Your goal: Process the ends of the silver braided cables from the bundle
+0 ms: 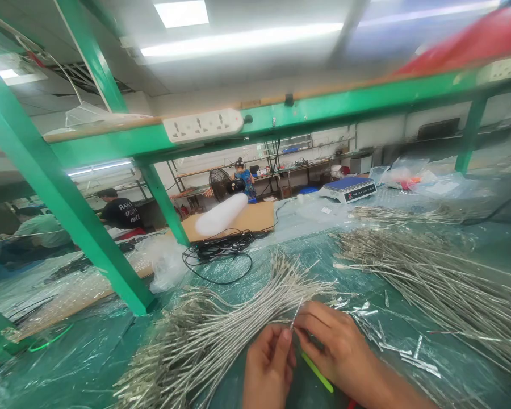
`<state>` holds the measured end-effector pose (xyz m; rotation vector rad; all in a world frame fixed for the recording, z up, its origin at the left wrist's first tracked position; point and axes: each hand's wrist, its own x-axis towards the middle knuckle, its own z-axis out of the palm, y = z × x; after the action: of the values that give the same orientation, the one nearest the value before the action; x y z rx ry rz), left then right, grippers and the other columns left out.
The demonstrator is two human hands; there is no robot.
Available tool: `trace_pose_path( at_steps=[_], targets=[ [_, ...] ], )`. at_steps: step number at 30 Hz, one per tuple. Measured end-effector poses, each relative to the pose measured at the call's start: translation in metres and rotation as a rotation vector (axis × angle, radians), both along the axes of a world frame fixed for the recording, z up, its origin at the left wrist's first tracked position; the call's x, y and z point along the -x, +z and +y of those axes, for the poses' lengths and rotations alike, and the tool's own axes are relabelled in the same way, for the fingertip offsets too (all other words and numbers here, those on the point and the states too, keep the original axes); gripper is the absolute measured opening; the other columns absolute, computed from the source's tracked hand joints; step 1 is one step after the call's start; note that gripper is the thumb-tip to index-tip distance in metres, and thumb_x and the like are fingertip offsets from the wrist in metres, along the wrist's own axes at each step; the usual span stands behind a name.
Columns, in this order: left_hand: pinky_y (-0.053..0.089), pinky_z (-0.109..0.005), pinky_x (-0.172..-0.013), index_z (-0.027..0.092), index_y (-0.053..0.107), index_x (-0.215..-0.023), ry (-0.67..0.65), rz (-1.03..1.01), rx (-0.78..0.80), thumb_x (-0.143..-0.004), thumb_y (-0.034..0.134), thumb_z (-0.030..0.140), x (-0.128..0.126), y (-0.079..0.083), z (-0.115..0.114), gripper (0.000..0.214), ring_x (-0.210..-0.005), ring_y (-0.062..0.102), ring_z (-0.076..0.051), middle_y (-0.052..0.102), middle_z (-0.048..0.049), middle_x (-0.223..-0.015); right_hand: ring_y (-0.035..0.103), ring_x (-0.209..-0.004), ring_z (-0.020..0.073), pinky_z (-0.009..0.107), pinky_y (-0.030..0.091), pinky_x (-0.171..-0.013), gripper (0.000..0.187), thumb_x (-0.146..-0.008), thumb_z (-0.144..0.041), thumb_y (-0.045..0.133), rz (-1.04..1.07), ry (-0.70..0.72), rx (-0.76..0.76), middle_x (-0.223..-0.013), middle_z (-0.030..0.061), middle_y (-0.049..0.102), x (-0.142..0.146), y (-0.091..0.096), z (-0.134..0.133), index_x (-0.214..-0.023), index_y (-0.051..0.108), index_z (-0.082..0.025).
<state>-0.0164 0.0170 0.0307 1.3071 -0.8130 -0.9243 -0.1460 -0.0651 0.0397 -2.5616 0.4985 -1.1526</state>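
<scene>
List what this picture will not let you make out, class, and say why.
In the head view:
- Held cable: lower part hidden by the left hand.
- Right-hand bundle: cut off by the right edge.
- Scale: lettering too small.
- Red thing, top right: blurred, cut off.

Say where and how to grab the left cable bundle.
Grip the left cable bundle around its middle, probably from above and left: strands gather there, its near end splays, and the left hand sits to its right.
</scene>
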Motion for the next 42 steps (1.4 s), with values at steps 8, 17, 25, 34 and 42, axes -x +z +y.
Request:
trace_pose_path(
  at_steps=[8,17,25,34,42],
  targets=[
    [0.016,-0.017,-0.032,0.017,0.056,-0.066,-0.034,0.118,-0.002,-0.075,0.068,0.057,-0.005,0.003,-0.001,0.043,-0.029,0.023,-0.001,0.044,0.0080,-0.046,0.061,-0.083,0.0203,0.031,0.048,-0.071,0.015,-0.090,-0.015,0.052,-0.026,0.047,-0.072,-0.090,0.0065,0.066,0.005,0.008,-0.003,-0.093,0.066,-0.020],
    [0.014,-0.018,-0.037,0.017,0.059,-0.079,-0.011,-0.078,0.040,-0.080,0.066,0.051,0.003,0.008,0.004,0.035,-0.036,0.028,-0.002,0.051,0.0058,-0.055,0.059,-0.098,0.0223,0.032,0.045,-0.090,0.015,-0.087,-0.033,0.062,-0.284,0.194,-0.837,-0.095,0.0035,0.065,0.005,0.009,0.001,-0.094,0.063,-0.020],
    [0.013,-0.019,-0.036,0.016,0.059,-0.082,-0.082,-0.044,0.069,-0.081,0.064,0.051,0.003,0.005,0.003,0.035,-0.033,0.027,-0.001,0.054,0.0047,-0.055,0.053,-0.066,0.0142,0.026,0.040,-0.066,0.037,-0.081,-0.051,0.068,-0.267,0.397,-1.075,-0.068,-0.0001,0.061,0.004,0.008,-0.010,-0.075,0.066,-0.014],
    [0.018,-0.016,-0.031,0.016,0.058,-0.071,-0.206,0.300,0.062,-0.078,0.070,0.049,0.001,-0.001,-0.001,0.036,-0.028,0.024,0.001,0.052,0.0063,-0.051,0.048,-0.060,0.0124,0.025,0.037,-0.061,0.032,-0.081,-0.046,0.069,-0.229,0.361,-1.062,-0.062,-0.0029,0.056,0.003,0.005,-0.011,-0.073,0.062,-0.015],
    [0.017,-0.015,-0.032,0.015,0.057,-0.069,-0.141,0.371,0.075,-0.077,0.072,0.045,0.000,0.001,0.000,0.034,-0.029,0.024,0.002,0.052,0.0056,-0.054,0.050,-0.071,0.0142,0.025,0.040,-0.067,0.023,-0.091,-0.034,0.057,-0.218,0.179,-0.785,-0.074,-0.0013,0.054,0.001,0.007,0.003,-0.076,0.059,-0.018]
  ],
)
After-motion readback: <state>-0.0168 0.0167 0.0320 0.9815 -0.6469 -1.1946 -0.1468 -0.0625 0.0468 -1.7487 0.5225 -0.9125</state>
